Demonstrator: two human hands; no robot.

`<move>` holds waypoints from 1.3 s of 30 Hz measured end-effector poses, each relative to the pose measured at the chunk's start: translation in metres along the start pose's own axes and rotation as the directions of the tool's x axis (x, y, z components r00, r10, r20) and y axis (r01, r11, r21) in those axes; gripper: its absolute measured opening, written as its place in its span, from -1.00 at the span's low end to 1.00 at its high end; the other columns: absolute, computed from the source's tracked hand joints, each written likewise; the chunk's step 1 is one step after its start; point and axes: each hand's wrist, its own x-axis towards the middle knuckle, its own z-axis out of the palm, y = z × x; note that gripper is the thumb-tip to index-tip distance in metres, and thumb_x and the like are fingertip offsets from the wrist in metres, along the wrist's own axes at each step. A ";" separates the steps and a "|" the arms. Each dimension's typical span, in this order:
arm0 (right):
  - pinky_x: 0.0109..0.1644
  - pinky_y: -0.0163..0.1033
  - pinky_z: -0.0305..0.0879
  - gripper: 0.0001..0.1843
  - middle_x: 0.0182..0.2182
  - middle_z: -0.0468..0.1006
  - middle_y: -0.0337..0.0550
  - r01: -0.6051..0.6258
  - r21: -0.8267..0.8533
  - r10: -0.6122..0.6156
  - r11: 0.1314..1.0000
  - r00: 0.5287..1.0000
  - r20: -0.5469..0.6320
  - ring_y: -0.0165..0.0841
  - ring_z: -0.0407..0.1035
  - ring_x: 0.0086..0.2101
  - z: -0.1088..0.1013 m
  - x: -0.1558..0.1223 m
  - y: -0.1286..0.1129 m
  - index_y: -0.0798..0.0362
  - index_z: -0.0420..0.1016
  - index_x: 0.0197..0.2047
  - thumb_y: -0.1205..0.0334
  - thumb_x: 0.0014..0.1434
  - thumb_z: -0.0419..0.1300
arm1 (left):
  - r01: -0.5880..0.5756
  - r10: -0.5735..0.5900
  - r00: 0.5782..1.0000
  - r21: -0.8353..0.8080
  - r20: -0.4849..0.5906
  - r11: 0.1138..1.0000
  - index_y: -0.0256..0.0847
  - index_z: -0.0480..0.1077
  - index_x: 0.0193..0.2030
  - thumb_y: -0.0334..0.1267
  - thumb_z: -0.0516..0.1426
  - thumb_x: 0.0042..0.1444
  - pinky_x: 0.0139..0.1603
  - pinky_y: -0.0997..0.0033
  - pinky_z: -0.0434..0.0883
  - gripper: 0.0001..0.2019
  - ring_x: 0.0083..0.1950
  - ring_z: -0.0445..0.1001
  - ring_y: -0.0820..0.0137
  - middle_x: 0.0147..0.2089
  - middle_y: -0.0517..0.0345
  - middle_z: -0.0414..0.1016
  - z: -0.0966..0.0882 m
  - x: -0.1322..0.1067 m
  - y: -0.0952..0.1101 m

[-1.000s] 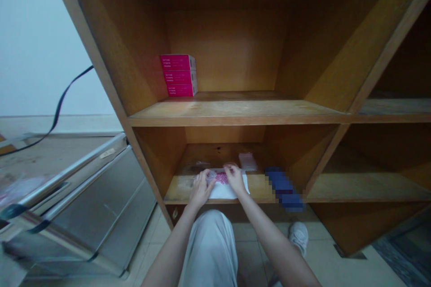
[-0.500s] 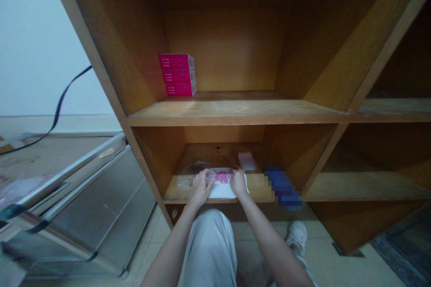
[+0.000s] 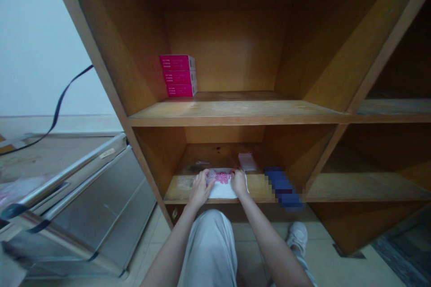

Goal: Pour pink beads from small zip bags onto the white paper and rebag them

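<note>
On the lower shelf lies a white sheet (image 3: 222, 192) with a cluster of small pink pieces (image 3: 222, 177) spread on it, too small to tell whether they are pills or beads. My left hand (image 3: 201, 188) is at the sheet's left side, its thumb and fingers closed on a clear plastic bag (image 3: 211, 174) beside the pink pieces. At the right edge of the cluster is my right hand (image 3: 239, 183), fingers bent together and fingertips touching the pieces. Whatever may be between those fingertips is hidden.
A small clear zip bag (image 3: 247, 161) lies behind my right hand. Farther right, a blurred-out blue thing (image 3: 283, 188) overhangs the shelf edge. Three stacked pink boxes (image 3: 179, 76) stand on the upper shelf. A metal-framed cart (image 3: 84, 197) stands at the left.
My two hands stay in nearly the same place. The pink cluster looks slightly looser, with small gaps between pieces.
</note>
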 end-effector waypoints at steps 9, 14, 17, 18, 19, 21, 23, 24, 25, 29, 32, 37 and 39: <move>-0.22 -0.28 0.19 -0.73 -0.42 0.46 0.03 -0.035 0.004 0.035 0.999 0.999 -0.002 -0.27 0.33 -0.33 0.002 0.001 0.001 0.17 0.43 -0.43 0.56 -0.06 -0.05 | 0.007 -0.007 1.000 -0.005 0.014 1.000 -0.21 0.09 0.05 -0.08 -0.08 0.09 0.00 0.22 0.20 -0.59 -0.02 0.26 0.28 -0.06 0.00 0.30 0.000 0.000 0.000; -0.22 -0.24 0.19 -0.76 -0.42 0.46 0.03 -0.046 0.049 0.048 0.998 0.998 -0.036 -0.24 0.33 -0.33 0.004 0.000 0.001 0.14 0.42 -0.42 0.51 -0.03 -0.05 | -0.001 0.001 1.000 -0.014 0.003 1.000 -0.20 0.10 0.05 -0.10 -0.07 0.09 -0.01 0.22 0.20 -0.60 -0.03 0.27 0.29 -0.05 0.00 0.30 0.000 0.000 0.000; -0.21 -0.21 0.20 -0.77 -0.41 0.44 0.03 -0.032 0.111 0.039 0.993 0.998 -0.057 -0.23 0.32 -0.33 0.001 -0.001 -0.001 0.12 0.40 -0.39 0.48 0.00 -0.05 | -0.006 0.006 1.000 -0.014 -0.002 1.000 -0.20 0.10 0.06 -0.12 -0.06 0.09 -0.01 0.21 0.20 -0.60 -0.03 0.27 0.29 -0.06 -0.01 0.30 0.000 0.000 0.000; -0.19 -0.20 0.20 -0.78 -0.40 0.43 0.02 -0.021 0.141 0.030 0.990 0.997 -0.066 -0.23 0.31 -0.31 0.000 -0.001 -0.002 0.12 0.39 -0.38 0.47 0.01 -0.06 | -0.008 0.008 1.000 -0.013 0.000 1.000 -0.20 0.10 0.06 -0.12 -0.06 0.09 -0.01 0.20 0.19 -0.60 -0.03 0.27 0.28 -0.05 -0.01 0.30 0.000 0.000 0.001; -0.18 -0.20 0.20 -0.79 -0.39 0.43 0.01 -0.004 0.177 0.018 0.984 0.997 -0.077 -0.23 0.30 -0.30 -0.003 0.000 -0.004 0.12 0.38 -0.36 0.45 0.03 -0.06 | -0.007 0.008 1.000 -0.012 0.002 1.000 -0.20 0.10 0.05 -0.12 -0.06 0.09 0.00 0.20 0.19 -0.60 -0.02 0.26 0.28 -0.05 0.00 0.29 0.000 0.000 0.001; -0.14 -0.19 0.20 -0.82 -0.35 0.41 -0.01 0.044 0.255 -0.017 0.966 0.994 -0.107 -0.26 0.29 -0.26 -0.008 0.000 -0.008 0.11 0.35 -0.33 0.41 0.06 -0.05 | -0.005 0.005 1.000 -0.013 0.000 1.000 -0.19 0.10 0.05 -0.12 -0.06 0.09 0.01 0.19 0.18 -0.61 -0.02 0.26 0.26 -0.05 0.00 0.29 0.000 0.000 0.001; -0.12 -0.20 0.19 -0.85 -0.31 0.38 -0.04 0.105 0.324 -0.065 0.940 0.989 -0.130 -0.28 0.27 -0.23 -0.014 -0.001 -0.013 0.08 0.33 -0.31 0.36 0.09 -0.05 | -0.006 0.005 1.000 -0.021 -0.006 1.000 -0.19 0.10 0.05 -0.12 -0.06 0.09 0.01 0.20 0.18 -0.61 -0.02 0.26 0.26 -0.06 0.01 0.29 0.000 0.000 0.002; -0.11 -0.19 0.18 -0.86 -0.30 0.38 -0.05 0.133 0.353 -0.091 0.926 0.987 -0.135 -0.29 0.26 -0.21 -0.017 -0.001 -0.017 0.07 0.32 -0.30 0.34 0.10 -0.04 | -0.006 0.006 1.000 -0.026 -0.009 1.000 -0.19 0.10 0.05 -0.12 -0.06 0.09 0.01 0.20 0.18 -0.61 -0.02 0.26 0.26 -0.06 0.01 0.29 0.000 0.000 0.002; -0.10 -0.19 0.18 -0.86 -0.29 0.37 -0.06 0.159 0.378 -0.115 0.912 0.984 -0.135 -0.30 0.25 -0.20 -0.020 -0.001 -0.021 0.06 0.31 -0.30 0.32 0.12 -0.05 | -0.008 0.008 1.000 -0.030 -0.010 1.000 -0.19 0.10 0.05 -0.12 -0.06 0.09 0.01 0.21 0.18 -0.61 -0.02 0.25 0.26 -0.06 0.01 0.29 0.000 0.000 0.002; -0.10 -0.20 0.17 -0.88 -0.29 0.36 -0.09 0.192 0.473 -0.147 0.860 0.980 -0.131 -0.32 0.24 -0.19 -0.026 -0.002 -0.045 0.04 0.31 -0.33 0.27 0.14 -0.03 | -0.013 0.013 1.000 -0.034 -0.019 0.999 -0.20 0.11 0.05 -0.11 -0.06 0.09 0.00 0.22 0.18 -0.60 -0.02 0.26 0.27 -0.05 0.00 0.29 0.000 -0.001 0.001; -0.11 -0.21 0.17 -0.89 -0.29 0.36 -0.11 0.166 0.542 -0.113 0.824 0.985 -0.130 -0.33 0.24 -0.20 -0.025 -0.002 -0.064 0.04 0.32 -0.33 0.24 0.13 0.00 | -0.013 0.012 0.999 -0.034 -0.031 0.999 -0.20 0.12 0.04 -0.10 -0.06 0.08 0.00 0.21 0.19 -0.60 -0.03 0.25 0.28 -0.04 -0.01 0.29 0.001 0.000 0.000; -0.09 -0.20 0.16 -0.83 -0.24 0.38 -0.11 0.173 0.549 -0.189 0.818 0.982 -0.029 -0.32 0.23 -0.16 -0.020 -0.004 -0.076 0.02 0.42 -0.41 0.21 0.11 0.04 | -0.025 0.023 0.999 -0.065 -0.033 0.998 -0.21 0.12 0.04 -0.11 -0.05 0.08 -0.01 0.23 0.20 -0.60 -0.02 0.25 0.28 -0.04 -0.02 0.29 0.000 0.001 0.001; -0.06 -0.19 0.15 -0.80 -0.22 0.38 -0.10 0.176 0.538 -0.184 0.824 0.982 -0.040 -0.32 0.23 -0.14 -0.021 -0.005 -0.072 0.02 0.43 -0.40 0.21 0.13 0.01 | -0.021 0.019 0.999 -0.070 -0.036 0.997 -0.21 0.13 0.04 -0.11 -0.05 0.08 -0.02 0.23 0.20 -0.60 -0.02 0.26 0.28 -0.04 -0.02 0.29 -0.001 0.001 0.001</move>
